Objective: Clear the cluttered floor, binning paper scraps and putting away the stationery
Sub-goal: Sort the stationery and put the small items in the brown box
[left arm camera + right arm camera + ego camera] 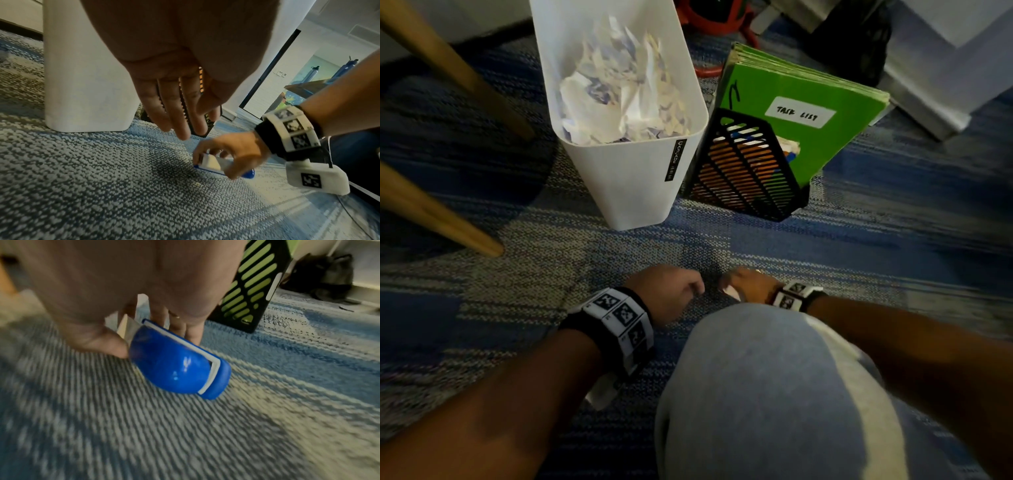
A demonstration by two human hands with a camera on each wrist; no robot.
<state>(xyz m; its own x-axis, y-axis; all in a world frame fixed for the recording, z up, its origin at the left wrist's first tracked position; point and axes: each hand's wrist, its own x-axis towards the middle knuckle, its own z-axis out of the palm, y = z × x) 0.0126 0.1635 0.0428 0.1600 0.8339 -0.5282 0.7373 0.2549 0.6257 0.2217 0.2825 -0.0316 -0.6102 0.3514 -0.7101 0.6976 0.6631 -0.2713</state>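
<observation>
Nearest me, my right hand pinches a blue-and-white stapler between thumb and fingers, just off the carpet in front of the white bin. My left hand hangs empty, relaxed. I judge the task nearly done: the bin holds crumpled paper scraps; right of it, the black slotted holder carries green notebooks and pencils.

Two slanted wooden furniture legs stand left on the blue-grey woven carpet; a dark black bag slumps far right, beside a red plastic object.
</observation>
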